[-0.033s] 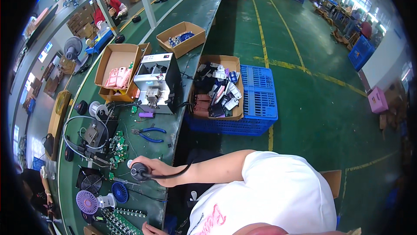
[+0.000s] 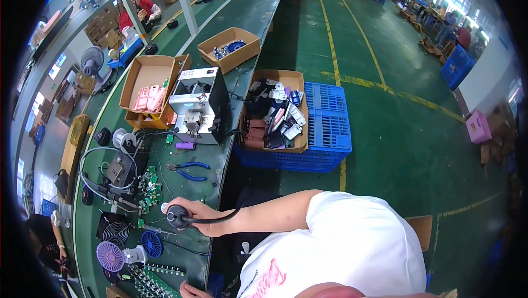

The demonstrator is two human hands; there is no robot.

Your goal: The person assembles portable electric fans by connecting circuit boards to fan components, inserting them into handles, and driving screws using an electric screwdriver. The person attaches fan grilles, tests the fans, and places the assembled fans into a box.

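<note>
My right hand [image 2: 199, 215] is closed around a black corded tool [image 2: 177, 217] with a rounded end. Its cord runs back over my wrist, and its working tip is hidden, so the exact kind cannot be told. A small white round piece [image 2: 164, 208] shows beside my fingers. At the lower edge, my left hand [image 2: 192, 291] is mostly cut off, its visible fingers near strips of green circuit boards [image 2: 154, 282]. Beyond them lie a blue fan grille [image 2: 152, 244] and a small fan with a lilac grille [image 2: 110, 256]. Blue-handled cutters [image 2: 190, 170] rest farther up the bench.
A solder-feeding stand [image 2: 118, 168] with a wire spool and loose green boards [image 2: 149, 188] sits left of my right hand. Farther up stand a boxy machine [image 2: 199, 105], cartons of parts [image 2: 144, 78] and a purple cylinder [image 2: 185, 145]. A blue crate [image 2: 327, 133] flanks the bench.
The black tool's rounded end and its cord have shifted very slightly in my right hand. Otherwise the scene looks the same.
</note>
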